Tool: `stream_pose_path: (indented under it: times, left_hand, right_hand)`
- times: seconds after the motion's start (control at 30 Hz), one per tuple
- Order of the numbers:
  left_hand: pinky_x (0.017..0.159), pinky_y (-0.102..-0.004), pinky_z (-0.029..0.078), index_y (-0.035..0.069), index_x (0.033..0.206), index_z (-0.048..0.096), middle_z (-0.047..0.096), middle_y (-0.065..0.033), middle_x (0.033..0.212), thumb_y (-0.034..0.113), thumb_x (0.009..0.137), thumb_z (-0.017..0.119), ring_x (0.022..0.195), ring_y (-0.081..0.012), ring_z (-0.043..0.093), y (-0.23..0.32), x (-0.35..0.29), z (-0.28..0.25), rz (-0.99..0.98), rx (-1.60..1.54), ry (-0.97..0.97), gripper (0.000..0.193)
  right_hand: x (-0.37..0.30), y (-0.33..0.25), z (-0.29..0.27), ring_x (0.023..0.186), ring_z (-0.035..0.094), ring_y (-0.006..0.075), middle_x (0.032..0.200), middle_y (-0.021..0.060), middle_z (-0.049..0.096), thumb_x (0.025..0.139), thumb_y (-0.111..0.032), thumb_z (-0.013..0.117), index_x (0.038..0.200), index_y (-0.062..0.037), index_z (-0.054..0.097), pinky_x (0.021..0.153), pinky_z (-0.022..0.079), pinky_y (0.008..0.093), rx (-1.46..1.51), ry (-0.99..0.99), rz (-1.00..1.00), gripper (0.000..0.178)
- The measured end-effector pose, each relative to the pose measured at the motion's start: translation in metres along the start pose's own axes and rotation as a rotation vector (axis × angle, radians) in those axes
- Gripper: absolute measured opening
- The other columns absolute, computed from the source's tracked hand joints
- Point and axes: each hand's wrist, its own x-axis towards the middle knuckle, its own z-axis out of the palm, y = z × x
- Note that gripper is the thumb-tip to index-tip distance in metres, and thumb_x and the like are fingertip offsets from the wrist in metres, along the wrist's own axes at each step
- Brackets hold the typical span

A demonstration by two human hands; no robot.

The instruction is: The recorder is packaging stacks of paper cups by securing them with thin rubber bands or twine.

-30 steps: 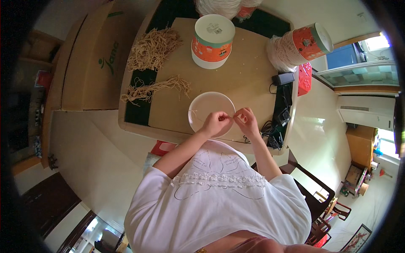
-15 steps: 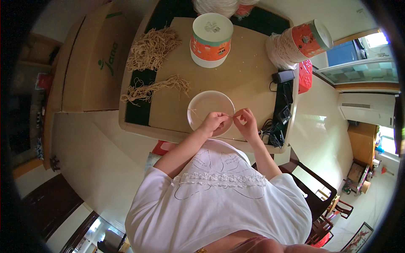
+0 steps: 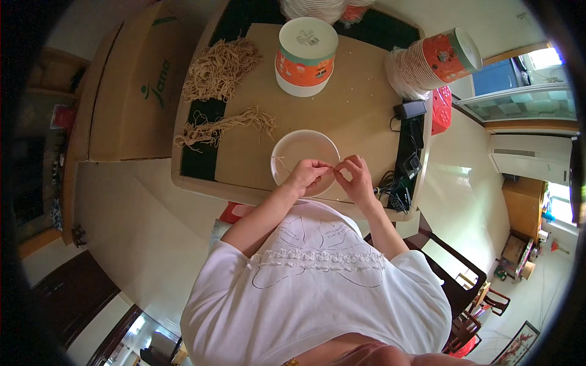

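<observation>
A round white paper bucket [image 3: 304,143] stands near the table's front edge, its open mouth facing up. Over its right side my two hands meet, fingertips touching. My left hand [image 3: 310,175] is closed in a pinch, and so is my right hand [image 3: 356,178]. A thin tan piece of twine [image 3: 281,161] shows inside the left part of the bucket and runs toward my left hand. What lies between the fingertips is very small; it looks like the twine's end. To the left, a loose bundle of tan twine [image 3: 229,128] lies across the table.
A bigger heap of tan twine [image 3: 223,68] sits at the far left. An upside-down orange-and-white paper bucket [image 3: 305,67] stands beyond my hands. Nested buckets [image 3: 434,64] in plastic lie at the far right, above black adapters and cables [image 3: 409,165]. A large cardboard box [image 3: 131,91] stands left.
My right hand has shifted slightly left and its fingertips have closed in on my left hand's fingertips. The bucket and twine bundles stay where they were.
</observation>
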Motion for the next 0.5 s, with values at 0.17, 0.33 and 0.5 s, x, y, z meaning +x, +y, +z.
stream_pose_path:
  times: [0.17,0.33,0.5]
  left_hand:
    - [0.061,-0.0189,0.043,0.003,0.096,0.069,0.065,0.0019,0.081,0.009,0.086,0.064,0.067,-0.0045,0.054,-0.011,0.007,-0.003,0.223,0.232,0.035,0.012]
    - [0.078,-0.0228,0.046,0.001,0.094,0.069,0.067,-0.0007,0.086,0.007,0.085,0.064,0.082,-0.008,0.059,-0.004,0.002,0.0,0.342,0.437,0.058,0.013]
    - [0.073,-0.0223,0.046,0.002,0.092,0.071,0.068,-0.0009,0.085,0.01,0.085,0.065,0.079,-0.0065,0.058,-0.009,0.01,-0.005,0.354,0.407,0.097,0.012]
  right_hand:
    - [-0.001,0.005,0.004,0.084,0.056,0.0234,0.087,0.0074,0.059,0.074,-0.004,0.071,0.083,-0.0065,0.064,0.068,0.048,0.0319,0.118,-0.044,0.095,0.012]
    - [0.003,-0.003,0.0,0.081,0.057,0.0226,0.086,0.0065,0.06,0.075,-0.005,0.071,0.084,-0.0063,0.064,0.068,0.048,0.0313,0.141,-0.067,0.155,0.011]
    - [0.001,0.002,0.002,0.084,0.057,0.0253,0.086,0.0078,0.06,0.075,-0.006,0.071,0.084,-0.0079,0.066,0.067,0.049,0.0339,0.174,-0.074,0.14,0.01]
